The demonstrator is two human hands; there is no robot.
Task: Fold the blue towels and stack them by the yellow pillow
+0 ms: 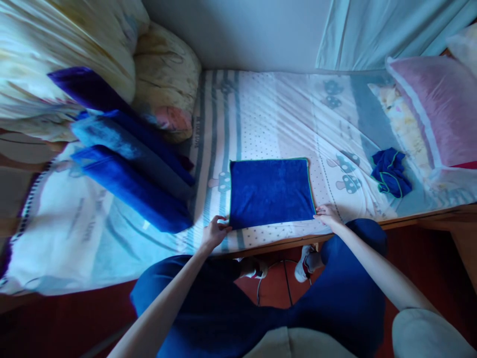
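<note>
A blue cloth [272, 193] with a thin green edge lies spread flat on the bed, its long side toward me. My left hand [216, 231] pinches its near left corner. The near right corner is between the fingers of my right hand [327, 217]. To the right, a second blue cloth [391, 172] with green edging lies crumpled on the sheet. Several folded dark blue and grey-blue cloths [134, 186] lie in a row at the left.
The bed [276, 114] has a patterned sheet and a wooden front edge. Large cream bedding [164, 79] is piled at the back left. A pink pillow [439, 104] rests at the right. Below are my knees and feet, with a cable on the red floor.
</note>
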